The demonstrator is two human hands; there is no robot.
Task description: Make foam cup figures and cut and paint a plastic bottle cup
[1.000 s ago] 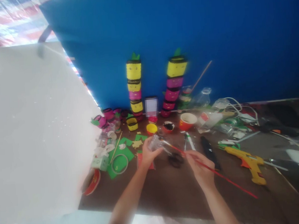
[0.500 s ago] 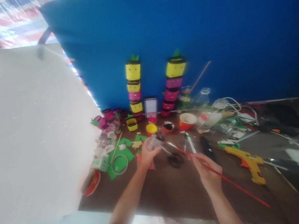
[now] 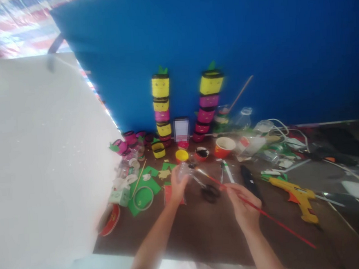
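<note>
My left hand [image 3: 177, 188] is closed around a clear plastic piece [image 3: 182, 171] that looks like a cut bottle part, with a dark patch at its right edge. A long red-handled paintbrush [image 3: 284, 227] is pinched in my right hand [image 3: 245, 207], its tip pointing left at the plastic piece. Whether the bristles touch it is too blurred to tell. Beneath the brush lie black-handled scissors [image 3: 210, 194]. Just behind my left hand stand a yellow cup [image 3: 182, 155] and a small cup holding something black [image 3: 202, 152].
Two stacks of painted containers, left [image 3: 160, 88] and right [image 3: 205, 116], rise at the back. Green sheets [image 3: 152, 184] and a tape roll [image 3: 108, 223] lie left. A yellow glue gun [image 3: 301, 195], a red-and-white paper cup [image 3: 224, 147] and plastic bottles [image 3: 250, 146] are right.
My right hand and the paintbrush have shifted slightly left, the tip now nearer the plastic piece. The left hand keeps its hold, with the piece turned a little.
</note>
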